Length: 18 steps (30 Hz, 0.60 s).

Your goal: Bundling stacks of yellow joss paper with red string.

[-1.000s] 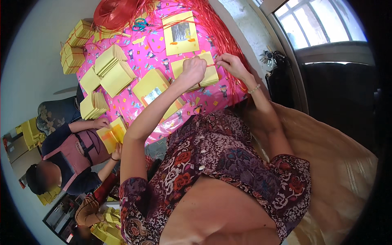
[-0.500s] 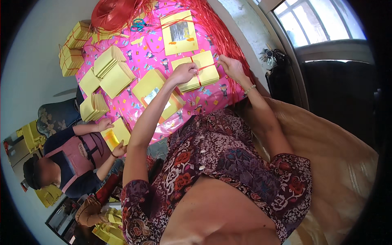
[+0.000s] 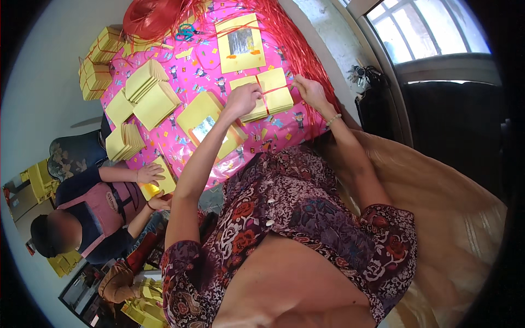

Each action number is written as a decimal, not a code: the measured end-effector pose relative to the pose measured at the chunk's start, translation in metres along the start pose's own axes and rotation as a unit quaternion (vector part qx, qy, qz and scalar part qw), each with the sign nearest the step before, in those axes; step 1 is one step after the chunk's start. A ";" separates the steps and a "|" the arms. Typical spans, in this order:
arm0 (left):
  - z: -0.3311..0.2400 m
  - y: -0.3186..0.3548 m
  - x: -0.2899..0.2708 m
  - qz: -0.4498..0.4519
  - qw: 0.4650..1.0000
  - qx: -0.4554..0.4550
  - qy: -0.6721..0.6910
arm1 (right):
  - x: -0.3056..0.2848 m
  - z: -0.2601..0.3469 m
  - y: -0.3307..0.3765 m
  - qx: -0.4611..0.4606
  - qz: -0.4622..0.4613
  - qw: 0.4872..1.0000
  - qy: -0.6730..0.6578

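A stack of yellow paper sheets lies on the pink patterned cloth, bound crosswise by a red string. My left hand presses on the stack's left side with fingers pinched on the string. My right hand holds the red string at the stack's right edge, pulling it taut.
More yellow paper stacks and a sheet with a silver square lie on the cloth. Bundled stacks and a red string heap sit at the far left. Another person handles yellow paper at left.
Both hands have shifted slightly left and down along the bundle while working the red string. The person at left has moved their hands over their own yellow sheet.
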<state>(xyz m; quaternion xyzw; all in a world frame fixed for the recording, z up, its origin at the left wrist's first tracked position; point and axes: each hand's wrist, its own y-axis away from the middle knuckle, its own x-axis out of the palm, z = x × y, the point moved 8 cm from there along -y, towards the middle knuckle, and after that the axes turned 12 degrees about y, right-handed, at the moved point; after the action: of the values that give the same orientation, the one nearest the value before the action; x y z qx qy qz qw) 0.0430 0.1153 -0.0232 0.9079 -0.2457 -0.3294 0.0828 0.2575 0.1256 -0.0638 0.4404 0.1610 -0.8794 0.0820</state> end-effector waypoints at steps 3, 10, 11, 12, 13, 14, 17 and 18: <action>0.014 -0.009 -0.003 0.008 0.999 -0.026 0.047 | -0.005 0.001 -0.005 0.018 0.020 0.999 -0.023; 0.041 -0.026 0.004 0.050 0.987 -0.097 0.118 | -0.011 0.006 -0.017 0.039 0.032 0.981 -0.185; 0.043 -0.027 0.005 0.052 0.981 -0.118 0.142 | -0.011 0.008 -0.021 0.031 0.025 0.974 -0.223; 0.043 -0.027 0.006 0.056 0.977 -0.127 0.161 | -0.010 0.005 -0.025 0.051 0.014 0.972 -0.227; 0.043 -0.026 0.006 0.057 0.971 -0.141 0.183 | -0.010 0.004 -0.028 0.063 0.003 0.970 -0.235; 0.043 -0.025 0.007 0.058 0.964 -0.160 0.205 | -0.010 0.004 -0.031 0.075 -0.007 0.967 -0.243; 0.034 -0.024 0.002 0.035 0.966 -0.166 0.193 | -0.012 0.006 -0.037 0.120 -0.012 0.961 -0.249; 0.028 -0.027 -0.002 0.025 0.975 -0.150 0.164 | -0.014 0.013 -0.038 0.114 -0.004 0.962 -0.247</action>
<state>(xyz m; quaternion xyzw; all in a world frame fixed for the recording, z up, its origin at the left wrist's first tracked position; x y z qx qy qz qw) 0.0344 0.1395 -0.0522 0.9203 -0.1994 -0.2070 0.2653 0.2458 0.1567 -0.0372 0.2148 0.0362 -0.9738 0.0649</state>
